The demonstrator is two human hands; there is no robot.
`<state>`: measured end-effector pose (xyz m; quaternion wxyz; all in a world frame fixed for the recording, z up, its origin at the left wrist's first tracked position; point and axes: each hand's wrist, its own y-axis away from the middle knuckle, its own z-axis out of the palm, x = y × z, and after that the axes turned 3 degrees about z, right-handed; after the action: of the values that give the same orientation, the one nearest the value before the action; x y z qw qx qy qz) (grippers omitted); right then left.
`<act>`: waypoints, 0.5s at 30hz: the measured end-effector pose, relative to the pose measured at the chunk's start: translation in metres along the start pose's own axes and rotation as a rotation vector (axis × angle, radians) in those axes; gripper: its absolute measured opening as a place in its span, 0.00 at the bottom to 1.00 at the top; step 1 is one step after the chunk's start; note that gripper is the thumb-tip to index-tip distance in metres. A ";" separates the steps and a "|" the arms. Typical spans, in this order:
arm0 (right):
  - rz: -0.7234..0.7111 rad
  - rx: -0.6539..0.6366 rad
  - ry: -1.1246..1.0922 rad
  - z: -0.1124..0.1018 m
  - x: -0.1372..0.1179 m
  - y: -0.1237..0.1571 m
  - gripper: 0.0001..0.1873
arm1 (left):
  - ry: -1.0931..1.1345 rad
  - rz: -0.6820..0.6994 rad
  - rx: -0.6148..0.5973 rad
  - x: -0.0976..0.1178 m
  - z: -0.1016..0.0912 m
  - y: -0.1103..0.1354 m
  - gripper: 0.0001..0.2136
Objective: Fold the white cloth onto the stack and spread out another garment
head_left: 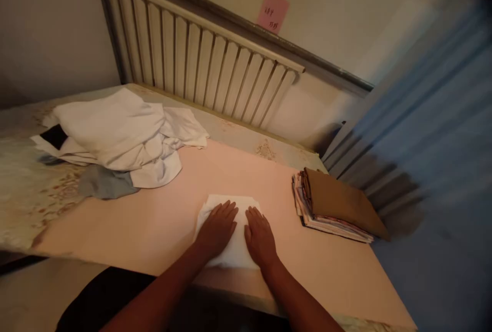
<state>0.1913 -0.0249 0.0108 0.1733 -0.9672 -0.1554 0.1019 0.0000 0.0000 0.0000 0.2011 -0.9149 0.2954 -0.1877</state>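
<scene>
A white folded cloth (234, 250) lies flat on the pink board or sheet (154, 229), close to the front edge. My left hand (218, 228) rests palm down on its left part, with the fingers stretched out and pointing away from me. On the right part lies my right hand (259, 235), also flat with its fingers extended. A strip of white fabric shows between the two hands. Both palms are hidden against the cloth, and neither hand grips anything.
Back left, a loose heap of white garments (111, 127) lies with a grey piece (105, 182) under it. A folded stack with a brown cloth (342, 201) on top sits right. Behind stand a radiator (200, 60) and a wall with a pink note (272, 13). A blue curtain (434, 132) hangs right.
</scene>
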 end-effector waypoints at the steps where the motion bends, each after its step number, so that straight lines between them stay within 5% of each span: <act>1: 0.000 0.005 -0.002 0.001 0.000 0.000 0.27 | -0.011 0.000 -0.005 0.000 0.000 0.000 0.20; 7: 0.006 0.035 -0.011 0.003 -0.001 0.000 0.26 | -0.080 -0.013 -0.040 0.000 0.000 0.002 0.20; 15: -0.001 0.081 -0.033 0.000 -0.005 0.000 0.24 | -0.176 -0.206 -0.111 0.020 0.000 -0.009 0.19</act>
<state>0.1869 -0.0264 0.0114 0.2099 -0.9574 -0.1544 0.1240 0.0194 -0.0055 0.0094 0.1550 -0.9630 0.1911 -0.1096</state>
